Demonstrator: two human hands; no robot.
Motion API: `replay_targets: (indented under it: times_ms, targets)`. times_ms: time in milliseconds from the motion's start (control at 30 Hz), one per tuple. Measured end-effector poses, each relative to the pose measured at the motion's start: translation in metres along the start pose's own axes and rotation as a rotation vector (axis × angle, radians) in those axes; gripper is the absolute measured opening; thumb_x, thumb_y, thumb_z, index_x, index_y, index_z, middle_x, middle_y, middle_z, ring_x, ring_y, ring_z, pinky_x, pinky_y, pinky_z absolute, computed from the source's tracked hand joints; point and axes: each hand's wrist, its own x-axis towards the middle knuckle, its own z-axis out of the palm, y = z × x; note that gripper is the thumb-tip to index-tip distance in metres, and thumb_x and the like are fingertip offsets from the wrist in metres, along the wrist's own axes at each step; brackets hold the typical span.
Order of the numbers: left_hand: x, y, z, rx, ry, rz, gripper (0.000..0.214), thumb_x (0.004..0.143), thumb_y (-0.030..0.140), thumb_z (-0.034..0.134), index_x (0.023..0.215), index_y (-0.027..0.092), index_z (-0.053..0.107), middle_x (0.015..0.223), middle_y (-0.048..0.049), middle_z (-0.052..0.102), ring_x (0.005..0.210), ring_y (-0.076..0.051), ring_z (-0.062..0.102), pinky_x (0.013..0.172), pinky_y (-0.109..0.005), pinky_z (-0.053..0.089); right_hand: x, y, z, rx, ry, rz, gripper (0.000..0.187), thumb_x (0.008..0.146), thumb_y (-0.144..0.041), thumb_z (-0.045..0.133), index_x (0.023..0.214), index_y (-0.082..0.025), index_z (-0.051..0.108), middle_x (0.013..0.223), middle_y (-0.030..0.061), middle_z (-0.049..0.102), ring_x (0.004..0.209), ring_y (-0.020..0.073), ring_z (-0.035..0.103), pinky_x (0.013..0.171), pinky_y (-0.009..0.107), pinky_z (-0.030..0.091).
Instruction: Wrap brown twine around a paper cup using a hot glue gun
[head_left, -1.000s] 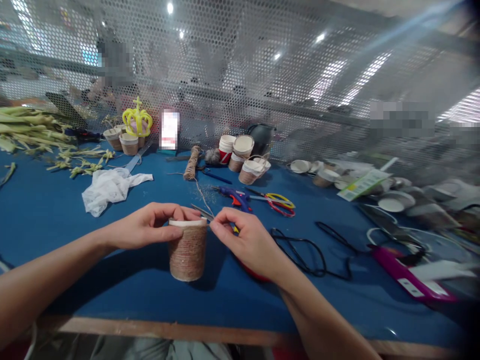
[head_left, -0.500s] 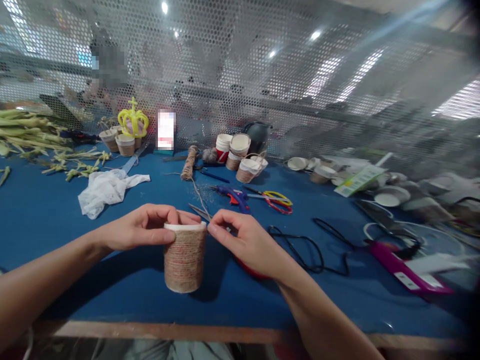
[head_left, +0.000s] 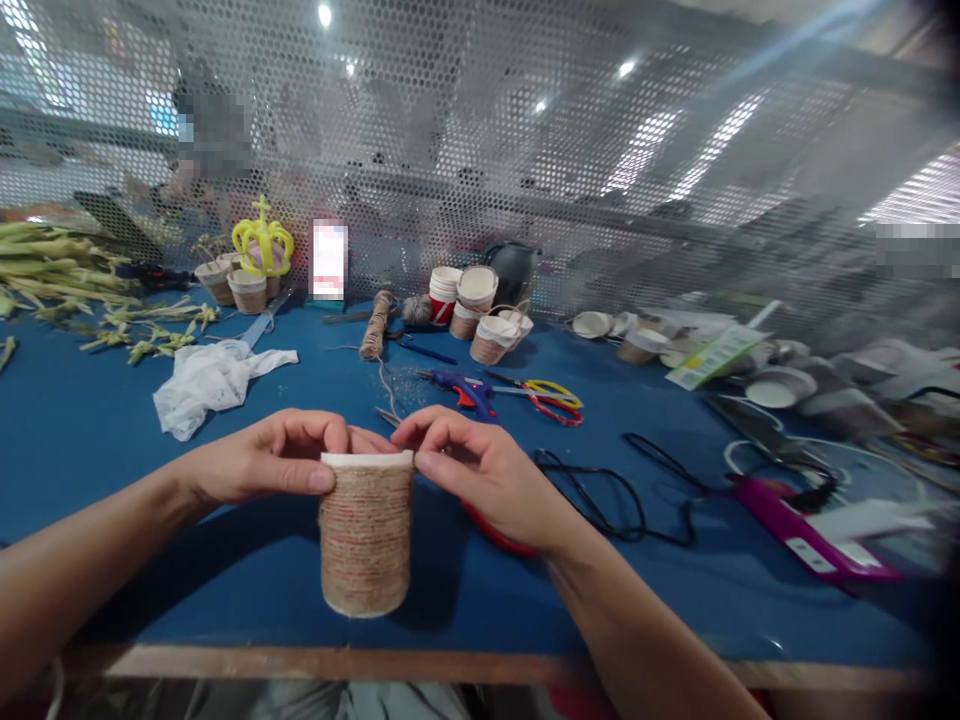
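A paper cup [head_left: 366, 540] wound with brown twine, red showing between the turns, stands upright near the table's front. Its white rim is bare. My left hand [head_left: 277, 455] grips it at the upper left, thumb outside and fingers behind or inside the rim. At the rim's right side, my right hand [head_left: 480, 465] is closed in a pinch on the twine [head_left: 387, 378], which runs from a twine bundle [head_left: 375, 325] to its fingers; the exact grip is partly hidden. Beneath that hand lies a pair of scissors with a red handle [head_left: 499, 535].
A blue glue gun [head_left: 465, 390] and yellow-red scissors [head_left: 551, 398] lie beyond my hands. Finished cups [head_left: 493, 340] stand at the back. White cloth [head_left: 210, 385] lies left; a black cable [head_left: 630, 510] and purple power strip [head_left: 810, 530] lie right.
The cup has come slightly closer and lower, held by my left hand. The right hand's fingertips have shifted left to the cup's rim, drawing the twine's end along.
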Motion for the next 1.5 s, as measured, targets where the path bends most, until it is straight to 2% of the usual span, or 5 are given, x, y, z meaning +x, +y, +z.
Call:
replay_targets:
  times_ms: [267,533,800,1000,1500]
  targets:
    - [0.003,0.002,-0.004,0.147,0.014,0.006,0.016,0.075,0.03,0.065,0.072,0.014,0.061,0.101,-0.0074,0.058,0.104,-0.023,0.05,0.094,-0.039,0.037,-0.001,0.003,0.001,0.098,0.047,0.022,0.016,0.079,-0.015,0.053,0.064,-0.018,0.048,0.078,-0.0006,0.055,0.072,0.0107,0.05,0.07,0.027,0.04]
    - [0.005,-0.002,-0.015,0.266,0.024,-0.036,0.016,0.075,0.028,0.065,0.079,0.014,0.058,0.102,-0.0081,0.061,0.11,-0.024,0.05,0.098,-0.04,0.035,-0.001,0.001,0.001,-0.107,0.056,0.012,0.011,0.076,-0.012,0.053,0.067,-0.018,0.051,0.077,0.0011,0.056,0.073,0.0123,0.051,0.07,0.027,0.041]
    - [0.011,0.001,0.004,0.782,0.092,-0.019,0.017,0.073,0.027,0.064,0.073,0.014,0.053,0.099,-0.009,0.06,0.109,-0.024,0.048,0.094,-0.034,0.036,0.0,-0.003,0.008,-0.326,0.066,-0.002,0.012,0.075,-0.01,0.051,0.067,-0.019,0.051,0.076,0.0015,0.056,0.073,0.0131,0.051,0.07,0.027,0.042]
    - [0.014,0.0,0.021,0.861,0.188,-0.087,0.014,0.076,0.026,0.057,0.078,0.012,0.057,0.076,-0.0019,0.059,0.072,-0.014,0.053,0.07,-0.025,0.043,0.001,-0.005,0.015,-0.399,0.083,-0.055,0.015,0.075,-0.008,0.051,0.066,-0.02,0.047,0.074,0.0009,0.056,0.073,0.0143,0.05,0.069,0.028,0.041]
    - [0.014,-0.001,0.024,0.82,0.208,-0.102,0.013,0.076,0.024,0.054,0.076,0.012,0.057,0.073,-0.0012,0.057,0.069,-0.013,0.05,0.065,-0.023,0.041,0.001,-0.001,0.019,-0.392,0.103,-0.042,0.018,0.075,-0.008,0.05,0.064,-0.021,0.043,0.073,0.0007,0.055,0.072,0.014,0.05,0.069,0.027,0.041]
